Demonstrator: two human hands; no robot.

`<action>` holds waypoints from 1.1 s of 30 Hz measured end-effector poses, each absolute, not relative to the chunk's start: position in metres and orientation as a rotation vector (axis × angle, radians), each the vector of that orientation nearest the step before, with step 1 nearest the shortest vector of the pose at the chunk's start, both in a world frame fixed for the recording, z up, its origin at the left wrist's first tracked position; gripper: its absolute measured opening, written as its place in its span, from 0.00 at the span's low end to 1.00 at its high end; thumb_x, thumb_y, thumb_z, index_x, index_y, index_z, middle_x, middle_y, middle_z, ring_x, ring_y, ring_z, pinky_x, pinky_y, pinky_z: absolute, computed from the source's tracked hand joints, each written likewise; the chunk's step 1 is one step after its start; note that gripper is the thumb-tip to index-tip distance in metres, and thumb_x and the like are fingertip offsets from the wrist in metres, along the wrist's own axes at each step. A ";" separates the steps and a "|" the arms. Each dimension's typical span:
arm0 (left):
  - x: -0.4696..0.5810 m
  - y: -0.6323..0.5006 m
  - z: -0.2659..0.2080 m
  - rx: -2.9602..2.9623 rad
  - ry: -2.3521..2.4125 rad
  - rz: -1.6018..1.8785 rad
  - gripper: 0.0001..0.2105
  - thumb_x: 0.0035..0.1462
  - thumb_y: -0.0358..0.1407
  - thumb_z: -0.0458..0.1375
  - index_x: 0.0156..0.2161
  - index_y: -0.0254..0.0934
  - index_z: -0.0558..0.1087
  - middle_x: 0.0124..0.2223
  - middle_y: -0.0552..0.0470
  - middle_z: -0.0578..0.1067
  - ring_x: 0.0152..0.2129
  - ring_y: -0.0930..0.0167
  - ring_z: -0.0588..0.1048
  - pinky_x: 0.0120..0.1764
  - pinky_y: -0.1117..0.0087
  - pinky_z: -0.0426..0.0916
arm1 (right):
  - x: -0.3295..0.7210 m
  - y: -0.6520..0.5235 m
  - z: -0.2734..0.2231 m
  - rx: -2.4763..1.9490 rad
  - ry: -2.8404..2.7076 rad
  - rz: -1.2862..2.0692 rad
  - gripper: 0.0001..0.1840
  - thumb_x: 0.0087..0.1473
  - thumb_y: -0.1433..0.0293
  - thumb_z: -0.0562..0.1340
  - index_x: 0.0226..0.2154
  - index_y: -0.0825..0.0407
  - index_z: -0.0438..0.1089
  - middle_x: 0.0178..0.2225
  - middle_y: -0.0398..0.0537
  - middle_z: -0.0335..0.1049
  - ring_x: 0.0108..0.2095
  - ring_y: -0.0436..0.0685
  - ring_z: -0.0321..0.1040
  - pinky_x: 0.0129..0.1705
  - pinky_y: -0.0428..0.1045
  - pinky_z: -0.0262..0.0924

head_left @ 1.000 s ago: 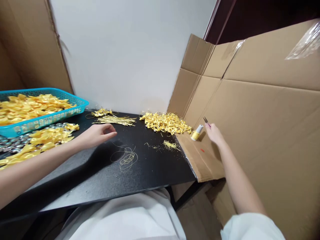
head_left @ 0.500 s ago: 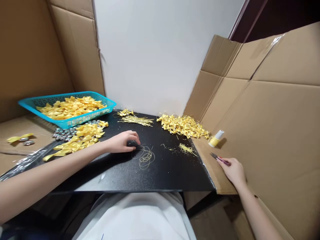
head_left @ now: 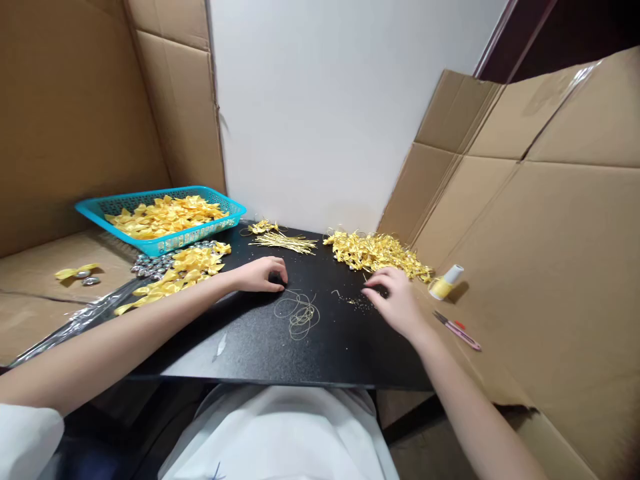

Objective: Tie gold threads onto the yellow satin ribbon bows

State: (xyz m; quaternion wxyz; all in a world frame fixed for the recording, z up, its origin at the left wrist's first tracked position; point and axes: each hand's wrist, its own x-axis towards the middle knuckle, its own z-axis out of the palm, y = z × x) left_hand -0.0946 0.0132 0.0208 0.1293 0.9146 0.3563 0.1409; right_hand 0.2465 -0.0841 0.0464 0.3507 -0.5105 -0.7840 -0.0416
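My left hand (head_left: 261, 274) rests low over the black table with its fingers pinched together. From its fingertips runs a thin gold thread (head_left: 301, 317), which lies in loose loops on the table. My right hand (head_left: 395, 300) hovers above the right part of the table, thumb and fingers apart, with nothing visible in it. It covers most of the spot where yellow thread clippings lay; small crumbs (head_left: 357, 303) show beside it. Pink-handled thread snips (head_left: 459, 331) lie on the cardboard at the right, apart from the hand.
A blue basket (head_left: 165, 245) of yellow ribbon bows stands at the left, with more bows (head_left: 195, 262) and silver beads (head_left: 149, 267) before it. Gold cords (head_left: 285, 243) and a heap of beaded bows (head_left: 375, 253) lie at the back. A thread spool (head_left: 447, 283) stands right.
My right hand has let go of the snips, leaving them on the cardboard, and moved left over the table. The left hand keeps its pinch. The view has shifted slightly.
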 end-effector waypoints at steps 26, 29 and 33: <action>-0.080 -0.017 0.030 2.034 0.820 0.991 0.16 0.56 0.49 0.56 0.32 0.35 0.68 0.32 0.52 0.70 0.31 0.70 0.68 0.38 0.68 0.64 | 0.125 -0.017 0.002 -0.817 -1.766 1.105 0.17 0.48 0.57 0.65 0.38 0.49 0.69 0.40 0.46 0.70 0.40 0.53 0.66 0.44 0.50 0.59; -0.073 -0.023 0.033 1.774 0.714 1.107 0.15 0.55 0.47 0.59 0.32 0.35 0.70 0.34 0.51 0.73 0.32 0.70 0.70 0.39 0.68 0.66 | 0.111 -0.029 0.008 -0.623 -1.658 1.557 0.23 0.45 0.52 0.67 0.36 0.50 0.66 0.27 0.40 0.67 0.30 0.50 0.66 0.40 0.50 0.61; -0.079 -0.022 0.052 1.200 0.545 1.277 0.08 0.57 0.39 0.59 0.33 0.36 0.70 0.31 0.53 0.74 0.31 0.72 0.73 0.38 0.70 0.68 | 0.123 -0.029 0.022 -0.503 -1.552 1.805 0.19 0.50 0.54 0.65 0.27 0.51 0.63 0.15 0.30 0.44 0.16 0.43 0.45 0.28 0.46 0.57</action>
